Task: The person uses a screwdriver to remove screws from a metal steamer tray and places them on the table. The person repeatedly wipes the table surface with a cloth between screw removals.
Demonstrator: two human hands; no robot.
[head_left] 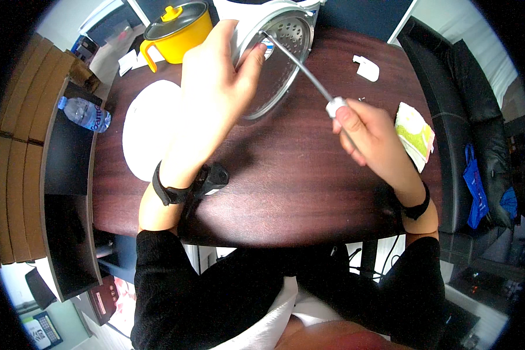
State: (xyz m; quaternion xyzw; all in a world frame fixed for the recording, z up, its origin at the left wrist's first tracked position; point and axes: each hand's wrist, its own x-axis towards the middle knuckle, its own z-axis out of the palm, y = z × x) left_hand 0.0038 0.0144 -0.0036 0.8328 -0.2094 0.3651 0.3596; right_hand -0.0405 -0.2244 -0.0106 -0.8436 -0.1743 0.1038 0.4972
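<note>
A white appliance with a round, shiny metal face stands tilted at the far middle of the table, small holes showing in the metal. My left hand grips its left rim, with the thumb reaching over the metal face. In my right hand is a screwdriver with a white-collared handle and a long metal shaft. Its tip meets the metal face just above my left thumb; whether a screw sits there is too small to tell. Under my left forearm lies a white oval piece, partly hidden.
A yellow pot with a dark lid stands at the far left. Beside my left wrist lies a black object. To the right are a small white piece and a green-and-white packet. A water bottle rests beyond the left edge.
</note>
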